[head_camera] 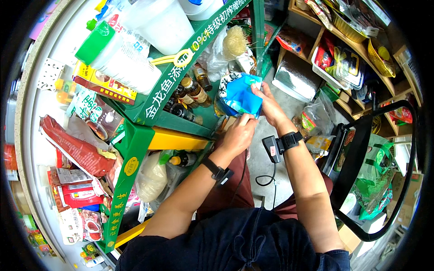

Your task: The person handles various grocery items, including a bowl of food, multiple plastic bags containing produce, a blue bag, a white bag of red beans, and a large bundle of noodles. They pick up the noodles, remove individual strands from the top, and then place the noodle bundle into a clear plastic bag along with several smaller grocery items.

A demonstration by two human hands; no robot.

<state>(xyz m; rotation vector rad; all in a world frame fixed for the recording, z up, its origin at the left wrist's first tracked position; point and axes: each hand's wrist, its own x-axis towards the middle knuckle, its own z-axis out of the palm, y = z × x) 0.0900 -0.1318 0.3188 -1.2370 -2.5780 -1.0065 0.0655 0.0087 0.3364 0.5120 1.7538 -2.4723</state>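
Note:
Both of my hands are on a blue printed plastic packet, its upper part folded over. My left hand [240, 132] pinches the lower edge of the blue packet [237, 95], and my right hand [269, 105] holds its right side. Its left part, with dark printed characters, rests near or on a green metal shelf [200, 123]; the contact is hidden. Several sauce bottles [195, 91] with dark contents stand just left of the packet. Beyond it are a bundle of pale dried noodles or fibres [235, 40] and a clear plastic bag [215, 64].
At left, the green rack's upper shelf holds a green-lidded tub [118, 57], a white bucket [162, 23] and seasoning packets [78, 149]. Wooden shelves [369, 61] with packaged goods stand at right. A black-framed cart or basket [364, 149] is beside my right arm. A cable [274, 183] hangs from my right wrist.

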